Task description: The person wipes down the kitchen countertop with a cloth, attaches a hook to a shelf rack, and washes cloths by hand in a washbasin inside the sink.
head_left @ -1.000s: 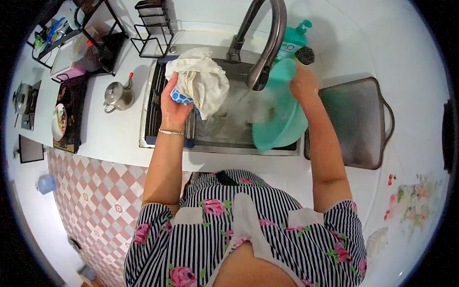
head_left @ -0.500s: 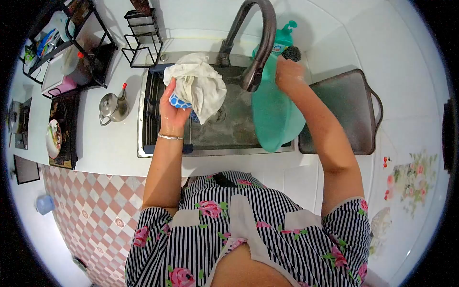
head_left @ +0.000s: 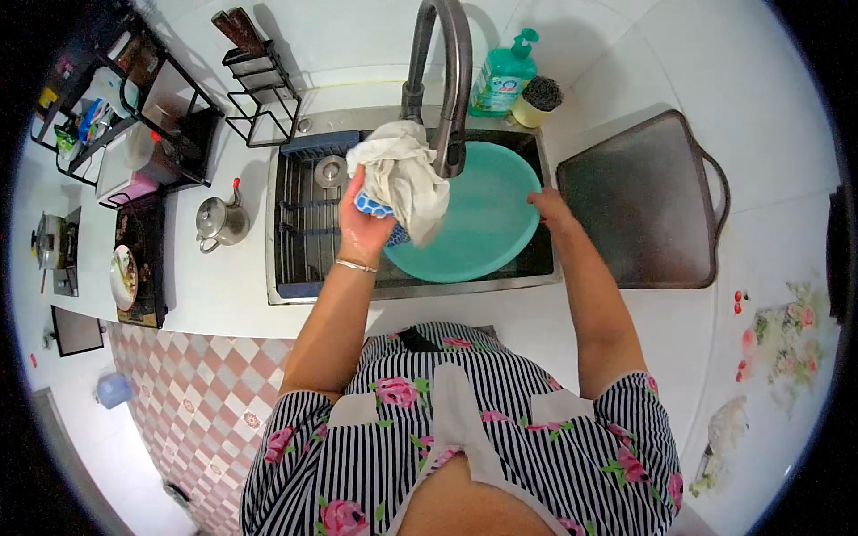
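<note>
My left hand [head_left: 359, 225] is closed round a bunched off-white cloth [head_left: 407, 179] and a blue-and-white patterned cloth [head_left: 374, 205] below it, held up over the sink. At the right side of the sink, my right hand [head_left: 552, 207] grips the rim of a green plastic basin [head_left: 487, 223]. The basin lies level in the sink with its open side up, partly covered by the cloths. The dark faucet [head_left: 454, 107] arches down just beside the off-white cloth.
A black dish rack [head_left: 308, 223] fills the sink's left side. Behind the sink stand a green soap bottle [head_left: 506, 76] and a scrubber in a yellow holder [head_left: 536, 100]. To the right lies a dark tray [head_left: 639, 210]; to the left stands a metal teapot [head_left: 222, 221].
The green basin has gone from tilted on its side to level in the sink. My right hand has come down and nearer with it; my left hand has shifted right with the cloths.
</note>
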`<control>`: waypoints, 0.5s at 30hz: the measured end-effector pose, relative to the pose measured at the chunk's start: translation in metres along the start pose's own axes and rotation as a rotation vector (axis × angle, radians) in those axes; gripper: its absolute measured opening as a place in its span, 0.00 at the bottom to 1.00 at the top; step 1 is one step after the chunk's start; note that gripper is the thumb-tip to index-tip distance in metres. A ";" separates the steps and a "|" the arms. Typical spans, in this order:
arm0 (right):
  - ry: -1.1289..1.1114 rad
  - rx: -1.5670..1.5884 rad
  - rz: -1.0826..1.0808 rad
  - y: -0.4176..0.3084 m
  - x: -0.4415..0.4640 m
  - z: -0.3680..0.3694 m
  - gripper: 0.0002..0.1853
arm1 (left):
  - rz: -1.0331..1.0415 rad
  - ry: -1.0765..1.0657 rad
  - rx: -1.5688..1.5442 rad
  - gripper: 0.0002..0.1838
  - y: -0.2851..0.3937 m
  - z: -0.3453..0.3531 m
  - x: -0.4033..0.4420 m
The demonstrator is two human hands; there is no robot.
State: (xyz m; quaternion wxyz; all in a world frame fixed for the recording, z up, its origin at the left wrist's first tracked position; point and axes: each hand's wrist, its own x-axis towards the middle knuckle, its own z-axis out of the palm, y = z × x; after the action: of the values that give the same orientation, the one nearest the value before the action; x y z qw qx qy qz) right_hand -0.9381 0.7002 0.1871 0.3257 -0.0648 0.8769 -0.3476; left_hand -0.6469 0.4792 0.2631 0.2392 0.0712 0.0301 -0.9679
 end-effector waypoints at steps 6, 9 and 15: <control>-0.088 0.401 -0.097 0.036 0.000 0.042 0.14 | -0.189 -0.009 0.056 0.18 -0.025 -0.086 0.044; -0.061 0.204 -0.134 0.057 0.023 0.055 0.16 | -0.302 0.003 0.107 0.17 -0.034 -0.116 0.058; 0.401 -0.502 -0.455 0.013 -0.023 0.054 0.24 | -0.166 0.589 1.167 0.17 -0.057 -0.074 0.053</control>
State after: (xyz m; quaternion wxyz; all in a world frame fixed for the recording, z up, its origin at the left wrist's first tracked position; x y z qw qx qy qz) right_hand -0.8850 0.6874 0.1612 0.0368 -0.2658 0.9441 -0.1915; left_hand -0.7104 0.5120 0.1830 0.0675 0.4484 -0.4302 -0.7806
